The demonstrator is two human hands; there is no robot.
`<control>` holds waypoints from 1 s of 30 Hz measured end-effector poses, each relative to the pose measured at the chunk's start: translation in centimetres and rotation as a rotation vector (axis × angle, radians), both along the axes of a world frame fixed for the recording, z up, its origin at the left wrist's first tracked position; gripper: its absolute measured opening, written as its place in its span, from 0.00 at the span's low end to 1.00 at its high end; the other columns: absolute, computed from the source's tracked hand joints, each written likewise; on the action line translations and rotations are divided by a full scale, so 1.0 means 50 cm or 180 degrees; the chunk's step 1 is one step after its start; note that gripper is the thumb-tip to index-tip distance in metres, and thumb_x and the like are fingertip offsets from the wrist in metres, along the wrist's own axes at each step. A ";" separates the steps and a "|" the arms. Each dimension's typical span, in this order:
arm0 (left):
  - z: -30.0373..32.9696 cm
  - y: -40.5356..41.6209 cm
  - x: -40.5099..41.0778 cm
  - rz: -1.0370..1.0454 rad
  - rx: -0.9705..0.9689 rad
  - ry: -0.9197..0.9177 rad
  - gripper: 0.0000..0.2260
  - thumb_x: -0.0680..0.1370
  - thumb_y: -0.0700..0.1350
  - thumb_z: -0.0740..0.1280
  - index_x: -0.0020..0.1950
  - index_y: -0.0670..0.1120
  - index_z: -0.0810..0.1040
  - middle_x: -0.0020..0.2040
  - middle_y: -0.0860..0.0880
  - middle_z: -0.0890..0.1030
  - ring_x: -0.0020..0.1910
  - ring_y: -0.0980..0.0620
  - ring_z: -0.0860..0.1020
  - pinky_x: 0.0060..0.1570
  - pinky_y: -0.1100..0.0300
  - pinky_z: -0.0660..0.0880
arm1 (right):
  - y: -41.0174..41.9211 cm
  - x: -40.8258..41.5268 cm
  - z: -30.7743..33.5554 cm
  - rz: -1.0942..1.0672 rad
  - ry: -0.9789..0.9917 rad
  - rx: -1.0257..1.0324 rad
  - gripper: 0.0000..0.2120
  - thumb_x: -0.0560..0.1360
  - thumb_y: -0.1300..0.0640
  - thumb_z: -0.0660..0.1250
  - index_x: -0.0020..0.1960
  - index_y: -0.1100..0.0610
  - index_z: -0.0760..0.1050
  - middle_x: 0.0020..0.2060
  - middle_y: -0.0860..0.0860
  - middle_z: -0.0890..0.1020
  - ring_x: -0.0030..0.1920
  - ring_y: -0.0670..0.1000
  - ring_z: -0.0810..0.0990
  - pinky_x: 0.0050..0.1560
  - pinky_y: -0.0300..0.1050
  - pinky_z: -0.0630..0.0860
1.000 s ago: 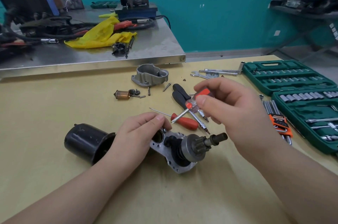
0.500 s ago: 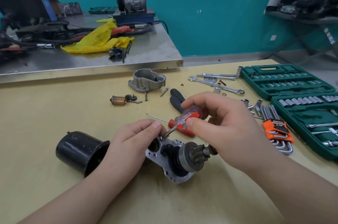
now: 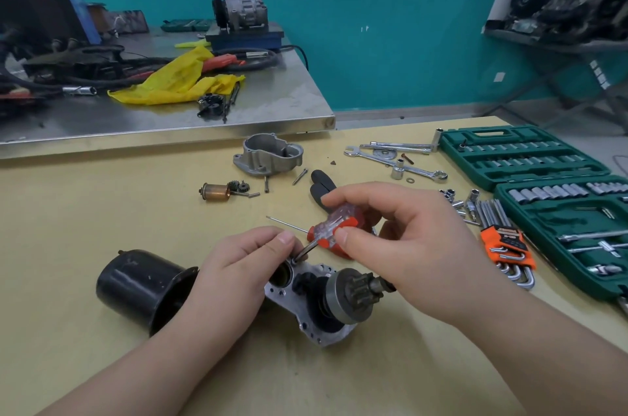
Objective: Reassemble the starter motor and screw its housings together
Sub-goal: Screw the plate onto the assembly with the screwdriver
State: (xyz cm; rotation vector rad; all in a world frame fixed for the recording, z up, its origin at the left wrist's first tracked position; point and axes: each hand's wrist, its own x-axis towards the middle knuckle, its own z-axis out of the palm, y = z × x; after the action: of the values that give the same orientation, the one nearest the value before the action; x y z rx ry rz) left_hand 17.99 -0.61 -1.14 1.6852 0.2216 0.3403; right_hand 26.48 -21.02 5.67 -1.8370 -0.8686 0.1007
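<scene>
On the yellow surface (image 3: pixel 102 204) the starter motor (image 3: pixel 238 293) lies on its side, its black can (image 3: pixel 136 286) toward the left and its silver flange and pinion gear (image 3: pixel 356 289) toward the right. The left hand (image 3: pixel 238 266) rests over the motor's middle, fingertips at the flange's top edge. The right hand (image 3: pixel 401 245) grips a clear-and-red screwdriver (image 3: pixel 334 223), its tip down at the flange beside the left fingertips. Behind lie a loose grey housing (image 3: pixel 268 155), a copper-coloured part (image 3: pixel 215 192), wrenches (image 3: pixel 397 160), an orange hex-key set (image 3: pixel 506 245) and green socket cases (image 3: pixel 530 157).
</scene>
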 end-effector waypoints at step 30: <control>-0.001 -0.005 0.002 -0.0018 -0.0157 -0.0061 0.21 0.74 0.61 0.69 0.45 0.42 0.85 0.40 0.40 0.81 0.42 0.45 0.78 0.48 0.46 0.73 | 0.005 -0.014 -0.021 -0.0161 -0.0953 -0.0120 0.14 0.74 0.54 0.71 0.58 0.47 0.86 0.40 0.37 0.81 0.47 0.43 0.80 0.42 0.28 0.70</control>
State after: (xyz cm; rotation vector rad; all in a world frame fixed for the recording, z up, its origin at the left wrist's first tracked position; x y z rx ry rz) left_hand 18.07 -0.84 -1.17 1.6330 0.2094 0.3439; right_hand 25.76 -20.77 4.63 -1.9377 -1.0307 -0.1960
